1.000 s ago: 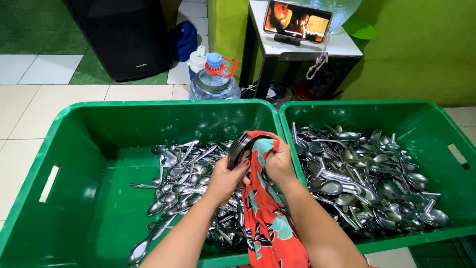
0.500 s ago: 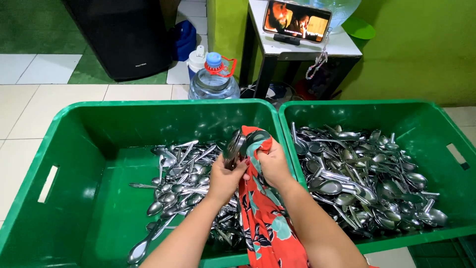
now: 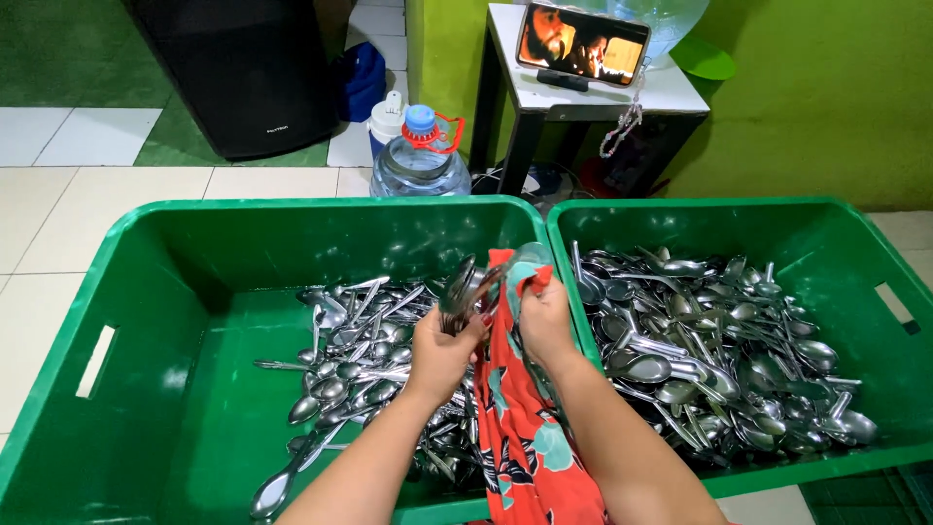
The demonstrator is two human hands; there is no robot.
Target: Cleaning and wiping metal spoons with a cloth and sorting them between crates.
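Head-camera view looks down on two green plastic crates set side by side on a pale tiled floor. The person's left hand is closed around a bundle of metal spoons, gripping them low so that their bowls fan upward above the fist. The right hand is clamped on a red floral cloth, pressing a fold of it against the top of the bundle; the two hands sit just beside each other over the wall where the crates meet. The rest of the cloth hangs down between the forearms and out past the bottom edge of the picture.

Below the left hand, the left crate holds a loose heap of spoons spread over its right half, with bare green floor showing on its left. The right crate carries a thicker pile of spoons lying across most of its bottom.

Beyond the crates stands a clear water bottle with a blue cap and a red handle ring, just beside a smaller white bottle. Further back, a phone with a lit screen leans on a small white-topped table against a green wall. A black speaker cabinet stands to the left of the bottles.
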